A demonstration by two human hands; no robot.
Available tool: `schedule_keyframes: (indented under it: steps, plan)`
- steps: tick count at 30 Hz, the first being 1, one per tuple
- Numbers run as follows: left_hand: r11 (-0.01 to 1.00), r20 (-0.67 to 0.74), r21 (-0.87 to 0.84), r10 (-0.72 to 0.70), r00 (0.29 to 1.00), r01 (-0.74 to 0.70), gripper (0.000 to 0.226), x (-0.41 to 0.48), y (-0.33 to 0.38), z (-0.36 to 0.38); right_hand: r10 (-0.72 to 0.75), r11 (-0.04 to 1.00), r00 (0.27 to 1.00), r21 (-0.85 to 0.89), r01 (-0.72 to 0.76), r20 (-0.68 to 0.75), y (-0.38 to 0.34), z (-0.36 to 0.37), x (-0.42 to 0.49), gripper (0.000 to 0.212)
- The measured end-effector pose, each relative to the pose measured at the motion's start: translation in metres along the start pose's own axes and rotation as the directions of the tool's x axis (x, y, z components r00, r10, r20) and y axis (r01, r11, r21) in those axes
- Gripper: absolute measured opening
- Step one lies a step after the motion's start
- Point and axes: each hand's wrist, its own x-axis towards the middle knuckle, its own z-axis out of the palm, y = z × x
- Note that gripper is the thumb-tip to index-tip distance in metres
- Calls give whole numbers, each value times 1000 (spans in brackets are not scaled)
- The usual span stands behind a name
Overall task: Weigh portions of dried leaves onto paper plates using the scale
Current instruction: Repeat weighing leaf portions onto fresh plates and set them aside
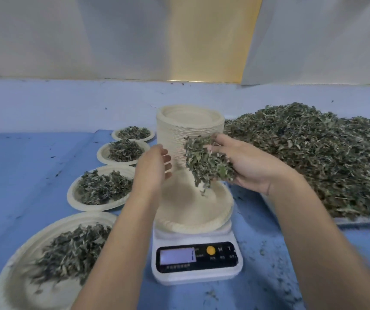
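Right hand: cupping a handful of dried leaves over the empty paper plate, with a few bits dangling off the bottom.
Left hand: hovering just beside the clump, fingers loosely curled, gripping nothing.
Plate: sitting on the kitchen scale; the display is too blurred to read.
Supply: the leaf pile is lying on the right, and the filled plates are lining the left.
Risk: dumping the whole handful may be overshooting the portion. Light flakes could be drifting past the rim onto the blue cover, so the reading comes up short.
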Motion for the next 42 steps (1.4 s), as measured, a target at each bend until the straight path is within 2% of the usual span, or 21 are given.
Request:
schedule_keyframes:
  steps: [3, 6, 10, 13, 19, 22, 25, 28, 33, 37, 42]
  plan:
    - [998, 46, -56, -40, 998, 42, 32, -3, 0, 1, -34, 963, 996, -264, 54, 78, 5, 17, 2, 22]
    - [999, 87, -28, -33, 996, 36, 33, -5, 2, 4, -113, 825, 988, -544, 155, 109, 11, 27, 6, 27]
    - [995, 63, 96, 18, 998, -24, 33, -4, 0, 6, -128, 678, 982, -710, 189, 140, 16, 34, 13, 26]
    - [991, 29, 120, 51, 998, -55, 33, -4, 1, 4, -93, 551, 987, -820, 158, 128, 22, 31, 16, 29]
    - [956, -22, 208, 217, 976, -207, 33, -6, 0, -1, -40, 457, 992, -880, 128, 123, 28, 35, 16, 29]
    - [946, -40, 212, 258, 965, -244, 36, -5, 2, -3, -65, 531, 990, -835, 142, 127, 25, 37, 13, 27]
    - [960, -73, 164, 241, 968, -227, 37, -5, 3, -3, -173, 601, 980, -778, 182, 95, 21, 38, 12, 26]
    - [964, -91, 150, 235, 968, -220, 36, -4, 2, -4, -278, 627, 960, -760, 173, -10, 19, 37, 14, 24]
    - [975, -99, 106, 204, 974, -194, 35, -5, 4, -4, -342, 746, 926, -646, 163, -160, 21, 35, 18, 27]
    - [986, -88, 38, 164, 983, -161, 35, -10, 6, -2, -358, 869, 906, -437, 234, -227, 18, 40, 18, 28]
    - [967, 102, -253, -5, 995, 31, 36, -21, 15, 11, -385, 922, 879, -88, 376, -280, 12, 49, 14, 30]
